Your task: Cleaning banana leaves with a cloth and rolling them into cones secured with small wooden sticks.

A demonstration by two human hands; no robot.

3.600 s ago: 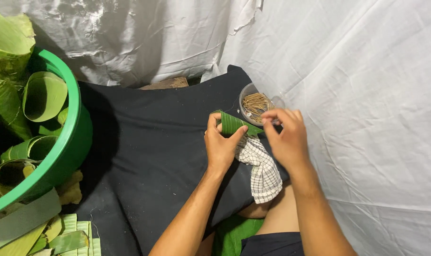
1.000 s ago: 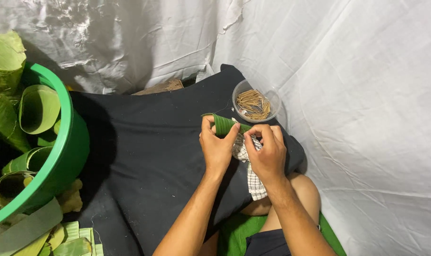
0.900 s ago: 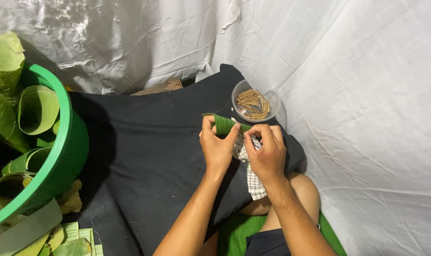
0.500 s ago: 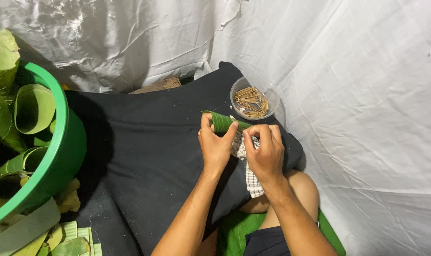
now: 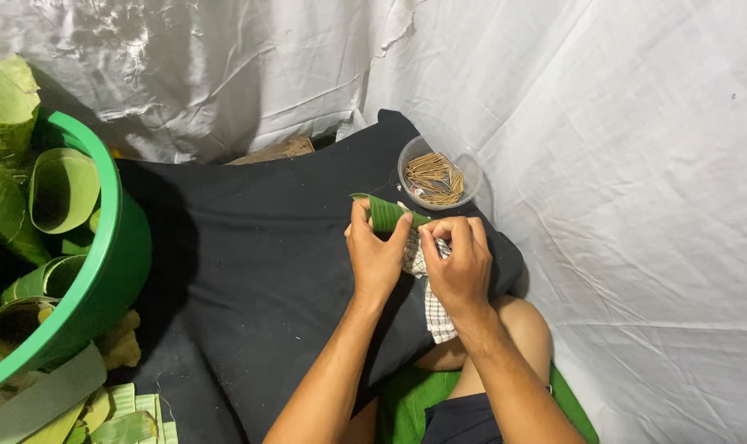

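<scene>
My left hand (image 5: 375, 253) grips a small rolled green leaf (image 5: 387, 212), thumb and fingers wrapped around it. My right hand (image 5: 457, 263) pinches the right end of the same roll, fingertips touching the leaf. Both hands hover over a black cloth (image 5: 258, 247). A checked white rag (image 5: 436, 311) lies under my right hand, partly hidden by it. Just beyond the hands stands a clear round cup of thin brown sticks (image 5: 436, 174).
A big green basin (image 5: 102, 271) with several curled leaf rolls sits at the left. Cut leaf strips (image 5: 119, 411) lie at the bottom left. White sheeting (image 5: 620, 164) covers the back and right. My bare knee (image 5: 517, 321) is below the hands.
My right hand has come back from the stick cup to the leaf roll and now pinches its end. The view has shifted slightly; the left hand keeps its hold.
</scene>
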